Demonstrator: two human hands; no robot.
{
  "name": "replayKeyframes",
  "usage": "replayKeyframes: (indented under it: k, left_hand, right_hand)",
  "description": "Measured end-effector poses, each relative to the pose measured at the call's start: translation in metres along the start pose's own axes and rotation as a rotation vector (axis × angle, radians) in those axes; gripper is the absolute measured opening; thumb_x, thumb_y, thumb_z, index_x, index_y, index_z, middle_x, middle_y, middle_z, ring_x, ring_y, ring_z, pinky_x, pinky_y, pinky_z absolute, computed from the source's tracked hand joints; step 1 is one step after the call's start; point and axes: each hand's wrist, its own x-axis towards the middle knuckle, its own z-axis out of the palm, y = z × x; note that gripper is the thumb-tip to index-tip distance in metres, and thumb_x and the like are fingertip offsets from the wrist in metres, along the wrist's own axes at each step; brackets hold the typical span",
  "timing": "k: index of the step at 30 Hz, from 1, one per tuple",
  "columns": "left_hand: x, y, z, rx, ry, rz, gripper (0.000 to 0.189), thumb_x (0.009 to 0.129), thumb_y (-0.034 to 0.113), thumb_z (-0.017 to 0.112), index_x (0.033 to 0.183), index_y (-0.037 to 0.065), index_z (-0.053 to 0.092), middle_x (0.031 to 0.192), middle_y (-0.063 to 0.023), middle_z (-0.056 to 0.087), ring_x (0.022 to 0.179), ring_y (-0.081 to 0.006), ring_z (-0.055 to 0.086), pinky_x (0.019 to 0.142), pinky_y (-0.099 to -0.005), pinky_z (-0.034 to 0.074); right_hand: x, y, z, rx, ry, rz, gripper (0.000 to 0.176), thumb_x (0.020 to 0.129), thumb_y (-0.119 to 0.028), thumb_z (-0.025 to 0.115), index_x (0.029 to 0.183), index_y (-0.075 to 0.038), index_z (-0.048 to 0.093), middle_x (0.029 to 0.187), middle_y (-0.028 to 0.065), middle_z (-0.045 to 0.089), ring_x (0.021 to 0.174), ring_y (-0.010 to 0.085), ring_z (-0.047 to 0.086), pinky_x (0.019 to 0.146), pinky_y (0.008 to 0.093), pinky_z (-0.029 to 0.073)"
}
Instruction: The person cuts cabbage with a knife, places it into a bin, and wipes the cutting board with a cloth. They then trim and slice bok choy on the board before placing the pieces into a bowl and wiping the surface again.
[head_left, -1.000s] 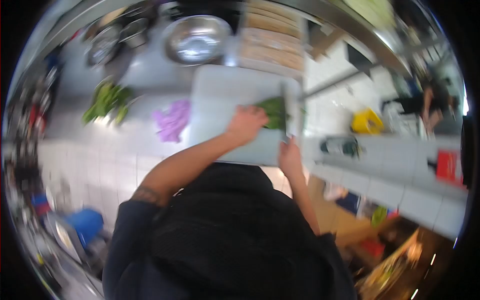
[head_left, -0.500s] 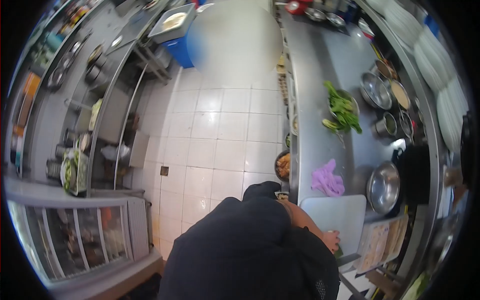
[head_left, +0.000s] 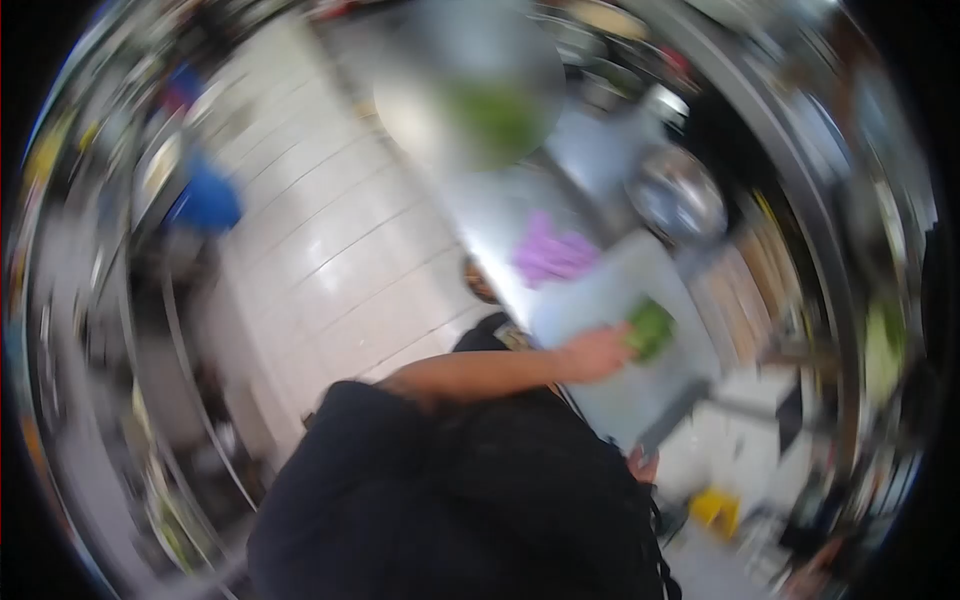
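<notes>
The view is heavily blurred by motion. My left hand rests on a bunch of green leaves and holds it down on a white cutting board. My right hand peeks out beside my dark-clothed body at the board's near edge. It grips a knife whose dark blade lies along that edge, a short way from the greens.
A purple cloth lies on the steel counter just past the board, and a metal bowl stands further along. White floor tiles fill the left side. A yellow object sits low right, and a blue object is at the far left.
The camera has swung back from the floor and long counter toward the cutting board. The greens and both hands are in view again, the left hand still on the greens.
</notes>
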Motion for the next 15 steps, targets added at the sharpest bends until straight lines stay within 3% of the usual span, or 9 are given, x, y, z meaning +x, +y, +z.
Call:
replayKeyframes:
  k: [1, 2, 3, 4, 6, 9, 11, 14, 15]
  left_hand:
    - [-0.005, -0.003, 0.002, 0.010, -0.040, -0.017, 0.037, 0.091, 0.026, 0.068, 0.127, 0.018, 0.065, 0.138, -0.0252, 0.052, 0.111, -0.0445, 0.061, 0.097, -0.0528, 0.052]
    - [-0.010, 0.000, -0.008, -0.033, -0.035, -0.039, 0.040, 0.094, 0.031, 0.067, 0.131, 0.017, 0.064, 0.139, -0.0274, 0.050, 0.112, -0.0460, 0.061, 0.097, -0.0545, 0.052]
    - [-0.013, -0.002, -0.006, -0.054, -0.001, -0.056, 0.042, 0.096, 0.034, 0.064, 0.133, 0.014, 0.063, 0.141, -0.0308, 0.046, 0.114, -0.0464, 0.062, 0.097, -0.0538, 0.053]
    - [-0.012, 0.007, -0.019, -0.194, -0.089, -0.171, 0.040, 0.097, 0.027, 0.062, 0.135, 0.013, 0.063, 0.137, -0.0301, 0.046, 0.105, -0.0489, 0.064, 0.095, -0.0533, 0.054]
    - [-0.007, 0.006, -0.025, -0.325, -0.145, -0.134, 0.042, 0.097, 0.011, 0.056, 0.139, 0.012, 0.061, 0.133, -0.0254, 0.046, 0.096, -0.0441, 0.065, 0.088, -0.0501, 0.054]
    - [-0.005, 0.012, -0.024, -0.337, -0.116, -0.097, 0.045, 0.095, 0.006, 0.058, 0.139, 0.012, 0.060, 0.126, -0.0221, 0.049, 0.092, -0.0403, 0.064, 0.085, -0.0480, 0.054]
    - [-0.002, 0.009, -0.026, -0.260, -0.114, -0.023, 0.045, 0.094, 0.004, 0.059, 0.139, 0.012, 0.060, 0.123, -0.0206, 0.050, 0.091, -0.0388, 0.064, 0.084, -0.0470, 0.053]
    - [-0.002, 0.004, -0.034, -0.194, -0.111, 0.049, 0.044, 0.094, 0.003, 0.062, 0.137, 0.011, 0.061, 0.118, -0.0182, 0.051, 0.093, -0.0367, 0.063, 0.084, -0.0459, 0.053]
    - [-0.002, 0.002, -0.037, -0.199, -0.121, 0.057, 0.042, 0.093, 0.004, 0.064, 0.135, 0.010, 0.061, 0.116, -0.0173, 0.052, 0.094, -0.0361, 0.063, 0.084, -0.0458, 0.053]
  right_hand:
    - [0.004, 0.031, -0.004, -0.130, 0.152, -0.122, 0.050, 0.101, -0.024, 0.062, 0.137, 0.009, 0.053, 0.100, 0.0163, 0.068, 0.086, 0.0266, 0.066, 0.076, 0.0405, 0.053]
    - [-0.014, -0.010, -0.012, -0.204, 0.150, 0.057, 0.045, 0.099, -0.022, 0.063, 0.131, 0.009, 0.057, 0.096, 0.0187, 0.070, 0.084, 0.0326, 0.068, 0.075, 0.0438, 0.053]
    - [0.005, 0.055, -0.018, -0.181, 0.197, -0.254, 0.035, 0.096, -0.020, 0.064, 0.117, 0.008, 0.063, 0.106, 0.0293, 0.069, 0.099, 0.0439, 0.066, 0.088, 0.0466, 0.051]
    - [-0.006, 0.023, -0.027, -0.244, 0.175, -0.175, 0.031, 0.096, -0.018, 0.064, 0.113, 0.008, 0.063, 0.097, 0.0291, 0.069, 0.091, 0.0465, 0.066, 0.082, 0.0467, 0.051]
    - [0.002, 0.027, -0.035, -0.282, 0.186, -0.064, 0.032, 0.096, -0.018, 0.065, 0.117, 0.007, 0.064, 0.090, 0.0279, 0.069, 0.086, 0.0475, 0.066, 0.079, 0.0470, 0.052]
    - [-0.009, 0.008, -0.034, -0.250, 0.274, -0.100, 0.033, 0.097, -0.017, 0.064, 0.121, 0.006, 0.063, 0.085, 0.0257, 0.069, 0.081, 0.0440, 0.067, 0.076, 0.0472, 0.052]
    - [-0.014, 0.006, -0.020, -0.028, 0.191, -0.142, 0.036, 0.099, -0.018, 0.063, 0.128, 0.003, 0.061, 0.088, 0.0305, 0.069, 0.083, 0.0497, 0.069, 0.073, 0.0504, 0.053]
    - [-0.030, -0.015, 0.010, 0.152, 0.042, -0.090, 0.036, 0.100, -0.015, 0.064, 0.130, 0.003, 0.057, 0.097, 0.0308, 0.069, 0.085, 0.0475, 0.070, 0.074, 0.0474, 0.053]
    - [-0.039, -0.057, 0.003, 0.253, -0.124, 0.198, 0.035, 0.100, -0.015, 0.063, 0.130, 0.001, 0.057, 0.096, 0.0287, 0.069, 0.087, 0.0457, 0.070, 0.075, 0.0471, 0.053]
